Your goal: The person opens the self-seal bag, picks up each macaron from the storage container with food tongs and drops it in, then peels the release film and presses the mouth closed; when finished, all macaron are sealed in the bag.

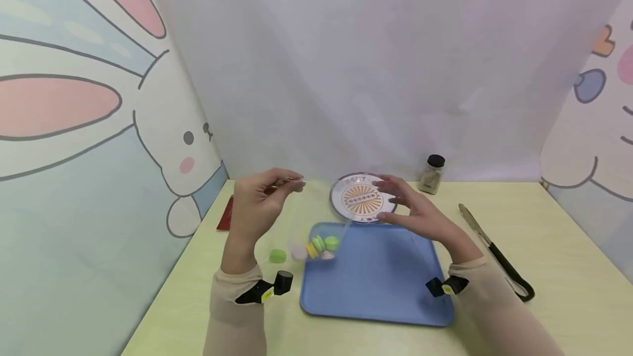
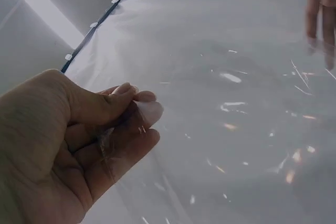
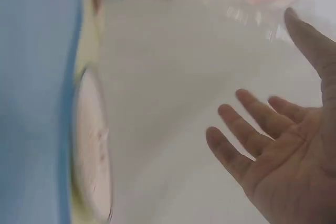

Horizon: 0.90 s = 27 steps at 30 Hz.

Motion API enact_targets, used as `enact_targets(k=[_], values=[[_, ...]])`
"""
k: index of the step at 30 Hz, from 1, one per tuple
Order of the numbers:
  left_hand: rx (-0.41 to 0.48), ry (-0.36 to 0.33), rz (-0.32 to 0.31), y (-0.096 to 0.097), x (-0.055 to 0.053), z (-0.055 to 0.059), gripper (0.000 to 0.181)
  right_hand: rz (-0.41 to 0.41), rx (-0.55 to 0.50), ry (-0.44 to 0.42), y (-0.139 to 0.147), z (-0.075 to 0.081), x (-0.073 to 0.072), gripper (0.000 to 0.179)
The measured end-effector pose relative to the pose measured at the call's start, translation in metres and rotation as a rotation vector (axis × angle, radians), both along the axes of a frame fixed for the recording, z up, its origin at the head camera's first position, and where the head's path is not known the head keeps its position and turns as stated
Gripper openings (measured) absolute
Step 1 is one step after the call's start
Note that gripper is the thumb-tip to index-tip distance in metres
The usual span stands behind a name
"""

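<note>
My left hand [image 1: 259, 202] pinches the top edge of a clear plastic bag [image 2: 236, 129] between thumb and fingertips. The see-through film spreads out to the right of the hand in the left wrist view, catching bright glints. Low in the bag, several macarons [image 1: 318, 244] in green, yellow and pale pink show over the left edge of the blue tray [image 1: 376, 284]. Farther left appears another green macaron [image 1: 277, 256]. My right hand [image 1: 415, 207] is raised over the tray's back edge, fingers spread and holding nothing, as the right wrist view [image 3: 283, 145] also shows.
Behind the tray lies a patterned white plate [image 1: 363, 198]. A black-lidded jar [image 1: 432, 174] stands at the back. Tongs with black handles [image 1: 499, 257] lie on the right, and a red packet [image 1: 226, 216] lies at the left behind the left hand.
</note>
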<state>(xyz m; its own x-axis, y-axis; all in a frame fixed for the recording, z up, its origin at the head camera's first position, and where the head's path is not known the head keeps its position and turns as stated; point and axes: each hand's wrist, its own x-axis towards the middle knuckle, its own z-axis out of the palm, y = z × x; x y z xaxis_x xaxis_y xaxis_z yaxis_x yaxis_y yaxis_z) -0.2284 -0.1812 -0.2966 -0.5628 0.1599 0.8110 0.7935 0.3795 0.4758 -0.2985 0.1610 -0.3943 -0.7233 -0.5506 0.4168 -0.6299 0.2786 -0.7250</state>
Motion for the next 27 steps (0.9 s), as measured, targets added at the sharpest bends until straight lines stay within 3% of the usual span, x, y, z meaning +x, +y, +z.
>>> enact_targets(k=[2,6,9,13,15,21,27], values=[[0.025,-0.032,-0.061,0.004,0.0,0.0,0.011,0.06,-0.101,-0.051,-0.014,0.013,0.008,0.071],[0.07,-0.133,-0.179,0.008,-0.003,-0.004,0.011,0.1,-0.303,-0.094,-0.025,0.025,0.015,0.032],[0.121,-0.296,-0.252,0.007,-0.008,-0.009,0.012,0.117,-0.429,-0.061,-0.019,0.031,0.017,0.017],[0.176,-0.549,-0.324,0.004,-0.019,-0.019,0.017,0.115,-0.453,-0.026,-0.006,0.039,0.019,0.016],[0.164,-0.62,-0.341,0.004,-0.027,-0.025,0.019,0.097,-0.416,-0.03,-0.001,0.041,0.019,0.016],[0.084,-0.642,-0.353,0.001,-0.044,-0.043,0.018,0.033,-0.296,-0.019,0.007,0.039,0.013,0.017],[0.05,-0.611,-0.404,-0.003,-0.049,-0.048,0.02,0.076,-0.256,0.028,0.011,0.037,0.01,0.024]])
